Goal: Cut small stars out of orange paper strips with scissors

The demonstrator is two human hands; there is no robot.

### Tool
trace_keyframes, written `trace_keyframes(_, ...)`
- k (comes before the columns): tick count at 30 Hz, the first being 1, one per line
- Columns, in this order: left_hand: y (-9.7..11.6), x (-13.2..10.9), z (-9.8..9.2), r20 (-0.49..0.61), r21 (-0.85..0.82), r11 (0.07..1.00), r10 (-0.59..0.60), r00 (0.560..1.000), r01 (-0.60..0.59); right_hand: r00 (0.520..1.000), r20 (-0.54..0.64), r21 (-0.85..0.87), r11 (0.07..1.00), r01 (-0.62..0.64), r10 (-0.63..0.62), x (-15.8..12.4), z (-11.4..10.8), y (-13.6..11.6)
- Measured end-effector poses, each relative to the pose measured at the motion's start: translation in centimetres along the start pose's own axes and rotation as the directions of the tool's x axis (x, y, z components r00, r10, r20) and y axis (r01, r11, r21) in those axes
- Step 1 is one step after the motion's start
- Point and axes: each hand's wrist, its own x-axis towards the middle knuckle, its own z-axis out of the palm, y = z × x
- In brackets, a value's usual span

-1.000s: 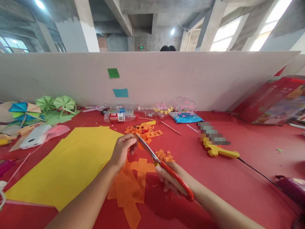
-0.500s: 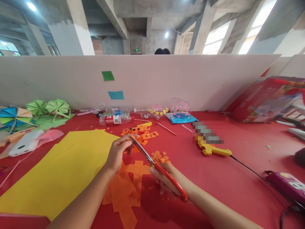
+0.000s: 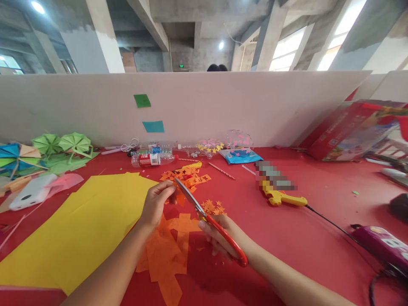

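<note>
My right hand [image 3: 225, 238] grips a pair of scissors [image 3: 191, 197] by red handles, its blades pointing up and left. The blade tips are close to the fingertips of my left hand [image 3: 159, 197], which are pinched together; what they hold is too small or hidden to make out. Beneath my hands lie cut sheets of orange paper [image 3: 165, 255]. Just beyond the scissors is a small pile of orange paper stars [image 3: 213, 207]. Farther back, orange strips with star-shaped holes [image 3: 191, 178] are heaped around a yellow-handled tool [image 3: 193, 165].
Yellow paper sheets [image 3: 86, 229] lie left, near a white phone-like object [image 3: 33, 193] and green paper umbrellas [image 3: 75, 144]. Plastic bottles [image 3: 153, 159] and a blue packet [image 3: 240, 156] stand along the white partition [image 3: 191, 97]. A yellow glue gun [image 3: 283, 199] with a cord lies right.
The view has shifted slightly. The scissor blades have moved a little away from my left fingertips; both hands otherwise keep nearly the same pose.
</note>
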Motion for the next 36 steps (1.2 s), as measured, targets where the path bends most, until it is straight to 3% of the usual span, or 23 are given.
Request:
trace_keyframes(7, 0.9, -0.5, 0.7, 0.026, 0.261, 0.965, -0.004, 1.0, -0.003, 0.964, -0.251, 0.084, 0.99, 0.113, -0.088, 0.7, -0.3, 0.5)
trace_keyframes(11, 1.0, -0.9, 1.2, 0.088, 0.457, 0.881, 0.089, 0.992, -0.12, 0.928, -0.349, 0.142, 0.972, 0.189, -0.13, 1.1, -0.8, 0.7)
trace_keyframes(14, 0.4, -1.2, 1.6, 0.142, 0.542, 0.827, 0.085, 0.986, -0.149, 0.893, -0.423, 0.181, 0.952, 0.248, -0.153, 1.4, -1.5, 0.7)
trace_keyframes(23, -1.6, -2.0, 3.4, 0.251, 0.479, 0.875, -0.056, 0.966, -0.074, 0.89, -0.433, 0.267, 0.923, 0.276, -0.141, 2.3, -2.5, 1.1)
trace_keyframes(36, -2.7, -2.2, 3.6, 0.319, 0.537, 0.841, -0.127, 0.939, -0.069, 0.894, -0.433, 0.296, 0.919, 0.259, -0.113, 2.3, -2.3, 0.9)
